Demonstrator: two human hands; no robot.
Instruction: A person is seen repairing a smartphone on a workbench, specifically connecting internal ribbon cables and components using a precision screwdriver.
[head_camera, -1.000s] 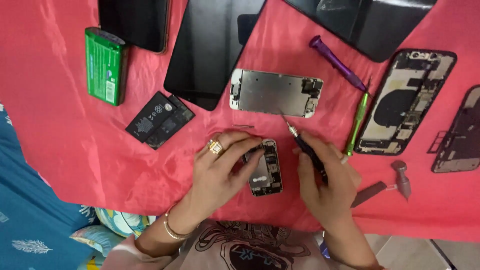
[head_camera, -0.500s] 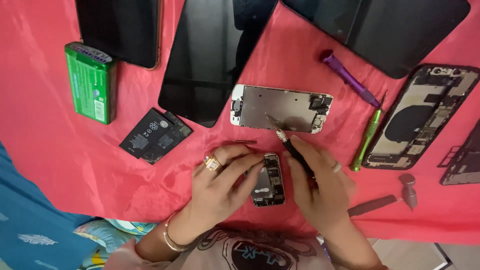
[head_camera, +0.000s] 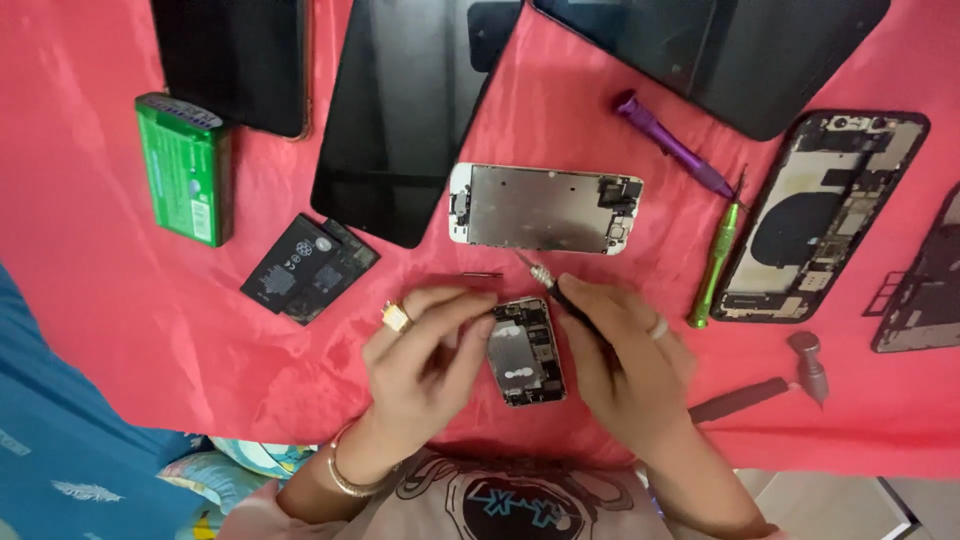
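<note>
My left hand (head_camera: 425, 345), with a gold ring, grips the left edge of a small opened phone body (head_camera: 525, 350) lying on the red cloth (head_camera: 120, 330). My right hand (head_camera: 625, 355) holds the phone's right side and a black-handled screwdriver (head_camera: 548, 282), whose metal tip points up and left, away from the phone. Just beyond the tip lies a detached silver-backed phone screen (head_camera: 545, 207). A thin short metal piece (head_camera: 478, 274) rests on the cloth above my left fingers.
A black battery (head_camera: 308, 268) and a green box (head_camera: 185, 180) lie at left. Dark phones and tablets (head_camera: 405, 110) sit at the back. A purple tool (head_camera: 672, 143), a green screwdriver (head_camera: 715, 265), an opened black phone frame (head_camera: 820, 215) and grey tools (head_camera: 808, 365) lie at right.
Both hands stay on the small phone body. The screwdriver remains in my right hand with its tip raised toward the detached screen. The camera has shifted slightly.
</note>
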